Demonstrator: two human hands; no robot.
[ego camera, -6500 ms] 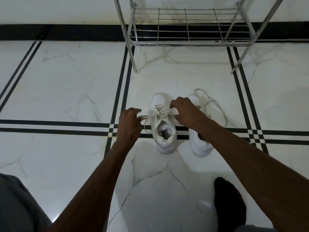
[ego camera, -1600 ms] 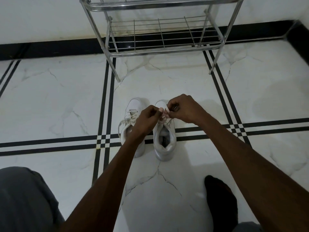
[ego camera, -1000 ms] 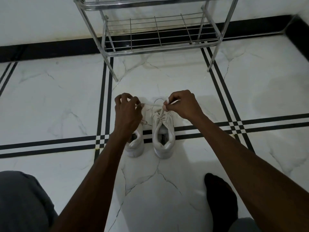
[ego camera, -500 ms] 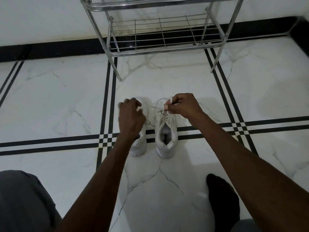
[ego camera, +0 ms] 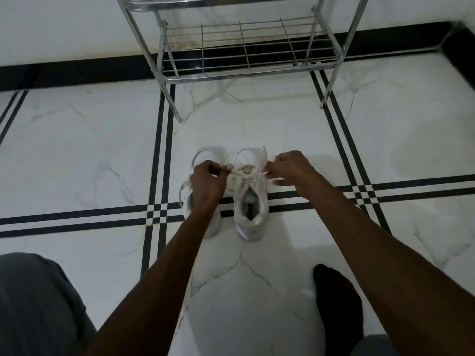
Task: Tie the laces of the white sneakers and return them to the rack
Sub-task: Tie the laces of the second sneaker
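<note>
Two white sneakers stand side by side on the marble floor, heels toward me. The right sneaker (ego camera: 251, 206) has its laces (ego camera: 246, 173) stretched sideways over the tongue. My left hand (ego camera: 208, 181) pinches one lace end on the left; my right hand (ego camera: 290, 168) pinches the other on the right, with lace loops rising behind both. The left sneaker (ego camera: 214, 222) is mostly hidden under my left hand and wrist. The metal shoe rack (ego camera: 241, 73) stands beyond the shoes against the wall.
Black double lines cross the white floor under the shoes. My foot in a black sock (ego camera: 336, 299) rests at the lower right, and my grey-clad knee (ego camera: 33, 304) fills the lower left. The rack's front legs (ego camera: 177, 109) stand just past the sneakers.
My hands have drawn farther apart, pulling the right sneaker's laces taut sideways. Several seconds ago I was working the laces of the other sneaker.
</note>
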